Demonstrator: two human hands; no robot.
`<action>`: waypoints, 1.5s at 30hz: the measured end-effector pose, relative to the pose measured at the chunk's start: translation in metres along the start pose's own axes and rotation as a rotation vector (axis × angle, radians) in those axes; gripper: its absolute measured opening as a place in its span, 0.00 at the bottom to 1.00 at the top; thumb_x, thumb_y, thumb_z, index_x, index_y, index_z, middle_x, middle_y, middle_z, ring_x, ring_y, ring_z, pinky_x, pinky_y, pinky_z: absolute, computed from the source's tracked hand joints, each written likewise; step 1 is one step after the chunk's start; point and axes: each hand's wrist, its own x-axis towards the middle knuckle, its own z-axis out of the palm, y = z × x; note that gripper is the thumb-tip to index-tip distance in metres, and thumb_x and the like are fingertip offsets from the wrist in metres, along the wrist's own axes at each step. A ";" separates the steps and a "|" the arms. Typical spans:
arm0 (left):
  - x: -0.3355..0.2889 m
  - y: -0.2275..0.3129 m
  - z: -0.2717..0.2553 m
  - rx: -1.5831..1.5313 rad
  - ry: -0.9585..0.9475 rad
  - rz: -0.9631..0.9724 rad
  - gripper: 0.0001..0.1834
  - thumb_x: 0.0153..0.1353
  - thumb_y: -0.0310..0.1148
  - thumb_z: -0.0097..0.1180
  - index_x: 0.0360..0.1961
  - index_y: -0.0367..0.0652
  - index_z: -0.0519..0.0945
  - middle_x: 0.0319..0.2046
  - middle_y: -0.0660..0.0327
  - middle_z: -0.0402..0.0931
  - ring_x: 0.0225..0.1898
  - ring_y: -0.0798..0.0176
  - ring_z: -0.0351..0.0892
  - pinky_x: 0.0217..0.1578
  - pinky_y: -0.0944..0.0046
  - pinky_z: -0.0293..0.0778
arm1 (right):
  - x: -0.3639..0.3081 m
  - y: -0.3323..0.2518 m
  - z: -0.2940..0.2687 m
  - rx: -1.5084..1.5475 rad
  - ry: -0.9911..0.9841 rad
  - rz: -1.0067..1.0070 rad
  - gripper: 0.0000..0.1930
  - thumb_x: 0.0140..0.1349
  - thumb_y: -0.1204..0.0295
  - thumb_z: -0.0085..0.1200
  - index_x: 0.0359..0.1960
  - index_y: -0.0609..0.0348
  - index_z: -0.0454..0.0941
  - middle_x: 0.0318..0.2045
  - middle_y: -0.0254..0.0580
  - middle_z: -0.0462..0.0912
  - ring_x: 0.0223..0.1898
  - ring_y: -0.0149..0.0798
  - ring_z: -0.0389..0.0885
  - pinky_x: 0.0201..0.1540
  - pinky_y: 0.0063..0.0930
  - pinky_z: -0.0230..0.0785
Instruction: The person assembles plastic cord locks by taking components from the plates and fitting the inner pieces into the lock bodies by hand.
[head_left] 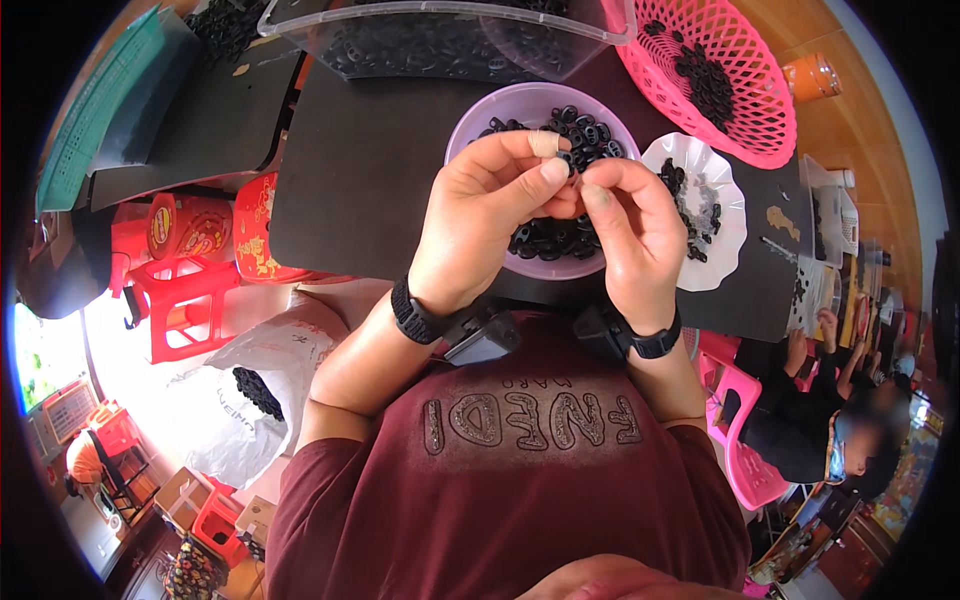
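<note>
Left hand: is rising from the lower edge and bending inward, its thumb and bandaged index finger pinching a small black piece.
Right hand: is leaning in from the other side, thumb and index fingertips pressing together close beside the left fingertips; whether they are gripping anything is too small to tell.
Small black piece: is sitting at the left fingertips, above the lilac bowl, which is standing on the dark bench.
Forearms: are slanting toward each other, black bands circling both wrists.
</note>
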 end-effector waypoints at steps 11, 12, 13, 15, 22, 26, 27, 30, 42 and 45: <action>0.004 0.002 -0.005 -0.044 -0.031 -0.023 0.10 0.66 0.26 0.54 0.47 0.35 0.77 0.37 0.58 0.81 0.35 0.65 0.83 0.39 0.67 0.81 | 0.014 0.000 -0.002 0.091 -0.061 0.086 0.07 0.65 0.80 0.54 0.44 0.67 0.76 0.35 0.39 0.81 0.35 0.28 0.81 0.41 0.20 0.77; 0.005 0.002 -0.005 -0.037 -0.028 -0.020 0.09 0.67 0.25 0.51 0.47 0.35 0.77 0.37 0.56 0.81 0.36 0.63 0.83 0.40 0.63 0.83 | 0.015 -0.001 0.000 0.091 -0.061 0.085 0.07 0.65 0.80 0.54 0.44 0.67 0.76 0.35 0.39 0.81 0.35 0.28 0.81 0.41 0.20 0.77; 0.005 0.002 -0.005 -0.038 -0.029 -0.020 0.09 0.67 0.25 0.51 0.47 0.35 0.77 0.37 0.56 0.81 0.36 0.63 0.83 0.40 0.63 0.83 | 0.016 -0.002 0.002 0.087 -0.040 0.102 0.07 0.65 0.79 0.54 0.44 0.67 0.76 0.35 0.38 0.81 0.36 0.28 0.81 0.41 0.20 0.77; 0.006 0.003 -0.006 -0.056 -0.023 -0.029 0.09 0.67 0.25 0.52 0.47 0.35 0.77 0.37 0.56 0.81 0.35 0.64 0.84 0.39 0.66 0.82 | 0.016 -0.003 0.002 0.082 -0.022 0.117 0.07 0.65 0.79 0.55 0.43 0.67 0.76 0.35 0.38 0.81 0.36 0.28 0.82 0.41 0.20 0.77; 0.004 0.002 0.001 -0.041 0.008 -0.018 0.10 0.66 0.25 0.53 0.47 0.36 0.77 0.36 0.56 0.82 0.35 0.65 0.84 0.39 0.69 0.81 | 0.009 0.011 -0.001 -0.103 0.033 -0.046 0.08 0.66 0.76 0.54 0.44 0.67 0.74 0.35 0.35 0.80 0.34 0.25 0.79 0.38 0.17 0.74; 0.003 0.001 0.004 -0.035 0.019 0.000 0.09 0.66 0.24 0.54 0.47 0.36 0.78 0.36 0.56 0.82 0.35 0.66 0.83 0.39 0.68 0.81 | 0.008 0.014 0.005 -0.027 0.071 -0.086 0.07 0.68 0.73 0.54 0.42 0.65 0.75 0.34 0.33 0.79 0.32 0.23 0.77 0.38 0.17 0.72; 0.003 0.001 0.004 -0.028 0.025 0.007 0.09 0.66 0.24 0.54 0.46 0.36 0.78 0.36 0.56 0.82 0.35 0.66 0.83 0.40 0.68 0.81 | 0.008 0.013 0.006 -0.026 0.071 -0.086 0.07 0.68 0.73 0.54 0.42 0.65 0.75 0.34 0.33 0.79 0.32 0.23 0.77 0.38 0.17 0.72; 0.007 -0.002 0.001 -0.042 0.058 -0.007 0.09 0.65 0.26 0.57 0.44 0.35 0.78 0.35 0.59 0.81 0.34 0.68 0.82 0.39 0.70 0.80 | 0.012 0.010 0.006 -0.023 0.074 0.037 0.07 0.67 0.73 0.54 0.42 0.64 0.75 0.34 0.34 0.79 0.32 0.24 0.77 0.38 0.17 0.72; 0.016 0.006 -0.027 -0.058 0.096 0.115 0.09 0.65 0.23 0.56 0.46 0.36 0.77 0.38 0.56 0.81 0.36 0.65 0.82 0.41 0.68 0.80 | 0.027 -0.025 -0.042 -0.910 -0.434 0.060 0.01 0.54 0.76 0.60 0.28 0.59 0.82 0.27 0.37 0.80 0.27 0.35 0.79 0.31 0.25 0.72; 0.015 0.005 -0.025 -0.040 0.094 0.119 0.09 0.65 0.23 0.56 0.46 0.36 0.77 0.38 0.56 0.81 0.37 0.65 0.82 0.41 0.68 0.80 | 0.031 -0.016 -0.050 -1.093 -0.673 -0.239 0.03 0.51 0.74 0.56 0.26 0.59 0.81 0.26 0.41 0.79 0.29 0.45 0.79 0.32 0.34 0.73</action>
